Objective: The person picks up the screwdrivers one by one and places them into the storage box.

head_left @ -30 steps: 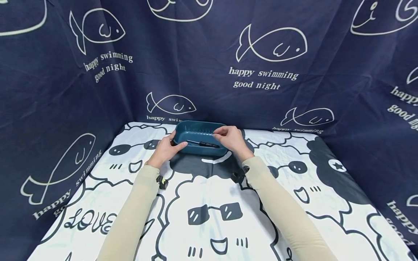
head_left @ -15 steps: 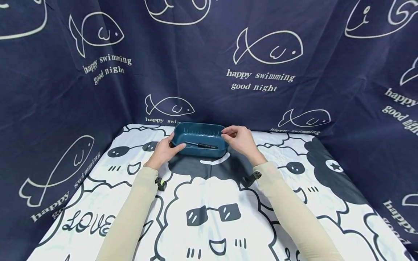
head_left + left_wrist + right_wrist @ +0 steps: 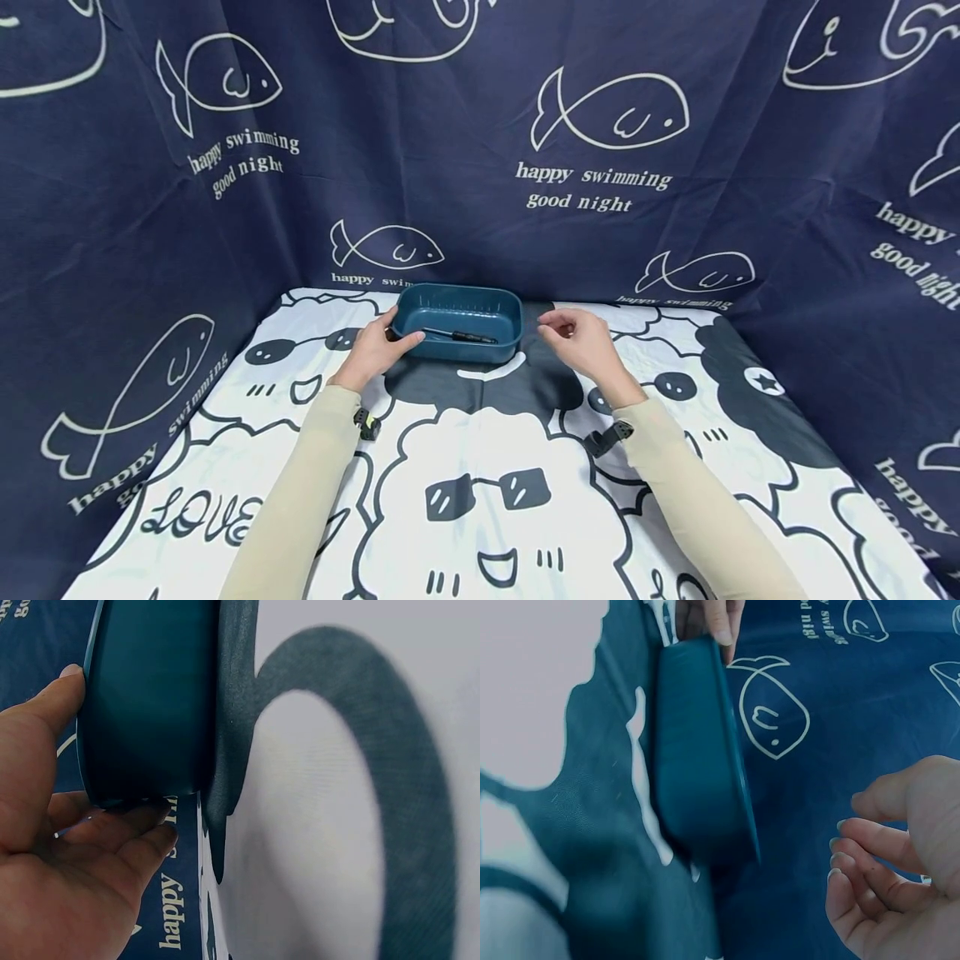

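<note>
A dark teal plastic storage bin stands at the back of the covered table, its outer wall filling the upper left of the left wrist view. Inside it lies a screwdriver with a black handle and a thin shaft that points left. My left hand holds the bin's left end, thumb at the near rim and fingers against the end wall. To the right of the bin, apart from it, my right hand hovers with loosely bent fingers and holds nothing; the right wrist view confirms the bare fingertips.
A white cloth printed with black sheep drawings covers the table. Dark blue curtains with white fish prints hang close behind the bin and along both sides. Black wrist straps sit over both sleeves.
My right hand has moved from over the bin's right end out to the right, away from its rim. The left hand stays on the bin, and the screwdriver lies as before.
</note>
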The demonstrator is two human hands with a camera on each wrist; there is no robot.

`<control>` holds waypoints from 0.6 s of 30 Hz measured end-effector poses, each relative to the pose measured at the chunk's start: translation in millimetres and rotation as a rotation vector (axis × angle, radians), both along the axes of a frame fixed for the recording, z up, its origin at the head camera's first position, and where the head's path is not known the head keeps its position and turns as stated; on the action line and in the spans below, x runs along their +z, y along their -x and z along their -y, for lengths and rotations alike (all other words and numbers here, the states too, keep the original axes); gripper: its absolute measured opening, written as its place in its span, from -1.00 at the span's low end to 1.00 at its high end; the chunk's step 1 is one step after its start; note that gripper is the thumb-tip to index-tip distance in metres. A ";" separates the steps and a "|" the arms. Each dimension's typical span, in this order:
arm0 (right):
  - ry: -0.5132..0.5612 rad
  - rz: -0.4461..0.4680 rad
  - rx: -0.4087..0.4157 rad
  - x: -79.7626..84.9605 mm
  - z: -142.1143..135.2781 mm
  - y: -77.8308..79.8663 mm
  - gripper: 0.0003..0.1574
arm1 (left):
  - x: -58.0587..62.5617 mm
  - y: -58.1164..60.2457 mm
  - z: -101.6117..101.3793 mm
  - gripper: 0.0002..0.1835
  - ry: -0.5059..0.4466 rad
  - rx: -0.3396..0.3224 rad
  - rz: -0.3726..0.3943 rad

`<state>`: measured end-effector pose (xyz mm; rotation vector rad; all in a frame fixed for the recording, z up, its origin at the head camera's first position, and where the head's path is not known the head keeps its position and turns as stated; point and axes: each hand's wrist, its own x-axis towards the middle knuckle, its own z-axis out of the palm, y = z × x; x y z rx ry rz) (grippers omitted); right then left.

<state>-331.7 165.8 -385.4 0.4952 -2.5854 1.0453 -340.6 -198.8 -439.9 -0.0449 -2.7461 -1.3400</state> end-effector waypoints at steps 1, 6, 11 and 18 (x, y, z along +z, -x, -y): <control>-0.005 -0.005 -0.008 -2.3 -3.6 -1.1 -0.77 | -0.3 0.4 0.3 0.00 -0.001 -0.004 -0.005; -0.035 -0.008 -0.019 -11.4 -21.2 -7.1 -0.75 | -0.5 1.1 0.7 -0.02 -0.039 -0.015 -0.003; -0.099 -0.007 -0.014 -18.2 -36.6 -12.4 -0.73 | -3.2 0.8 3.5 -0.03 -0.054 -0.010 -0.007; -0.183 0.025 -0.059 -30.3 -61.7 -15.8 -0.65 | 3.9 -9.9 11.4 0.01 0.068 -0.006 -0.050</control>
